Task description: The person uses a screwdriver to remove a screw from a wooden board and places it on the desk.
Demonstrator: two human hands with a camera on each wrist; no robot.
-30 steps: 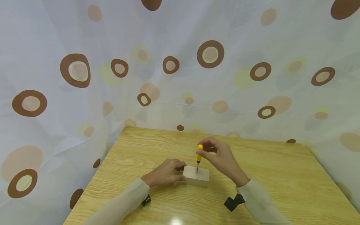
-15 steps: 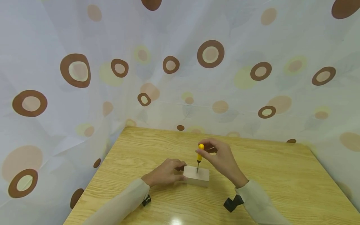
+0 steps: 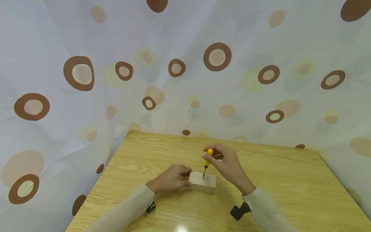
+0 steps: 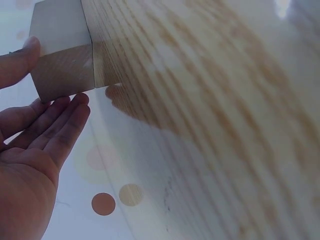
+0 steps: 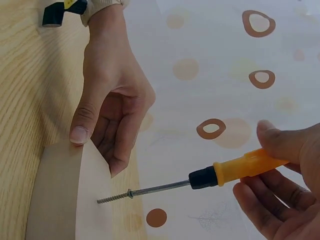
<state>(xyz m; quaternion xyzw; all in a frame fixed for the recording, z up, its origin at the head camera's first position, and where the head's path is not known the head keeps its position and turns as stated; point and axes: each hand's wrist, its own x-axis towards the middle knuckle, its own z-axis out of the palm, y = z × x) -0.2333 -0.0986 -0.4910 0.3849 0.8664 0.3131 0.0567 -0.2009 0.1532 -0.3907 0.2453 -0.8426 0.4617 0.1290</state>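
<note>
Thumb and fingers of the right hand point(image 3: 229, 164) pinch the yellow handle of a screwdriver point(image 5: 237, 170), drawn in until only the handle fits between them; which lower fingers touch it cannot be told. In the right wrist view the frame edge cuts off this hand, which also covers the handle's end; the head view shows that end poking up past the thumb. The shaft slants down to a screw point(image 5: 114, 198), whose far end meets the top of a pale block point(image 3: 196, 177). Threads are plain only from the right wrist; from the head the screw is a tiny dark mark, and its depth in the block is hidden.

The left hand point(image 3: 170, 178) grips the block's left end, thumb on the near side. Its fingertips are mostly lost behind the block from the head, while the left wrist view shows them against the far side, with the block running off the frame's top. The block rests on a wood-grained table point(image 3: 275, 180), between the hands. Pale sleeves point(image 3: 124, 209) run out of frame below, and behind hangs a sheet point(image 3: 191, 87) printed with brown rings.
</note>
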